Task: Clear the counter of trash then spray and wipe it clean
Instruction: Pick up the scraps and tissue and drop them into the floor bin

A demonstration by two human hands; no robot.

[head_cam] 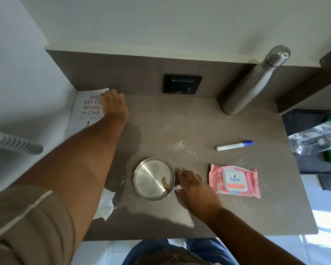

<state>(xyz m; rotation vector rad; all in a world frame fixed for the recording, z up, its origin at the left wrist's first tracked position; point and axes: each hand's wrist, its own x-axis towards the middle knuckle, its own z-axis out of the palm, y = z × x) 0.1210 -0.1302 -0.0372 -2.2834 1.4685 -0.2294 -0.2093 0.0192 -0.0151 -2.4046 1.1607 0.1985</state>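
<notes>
My left hand (114,106) reaches to the back left of the brown counter (199,121), fingers resting on the edge of a white book (84,111). My right hand (191,183) lies just right of a small steel plate (151,177), fingers closed on a small white scrap (177,187) and a brownish bit. A yellow-brown scrap (165,185) lies in the plate. A crumpled white tissue (106,204) sits under my left forearm. White crumbs (182,145) are scattered over the counter.
A pink wet-wipes pack (235,181) lies right of my right hand, a blue-capped marker (234,145) behind it. A steel bottle (254,83) stands at the back right. A black wall socket (182,84) is behind. A clear plastic bag (317,140) sits off the counter's right edge.
</notes>
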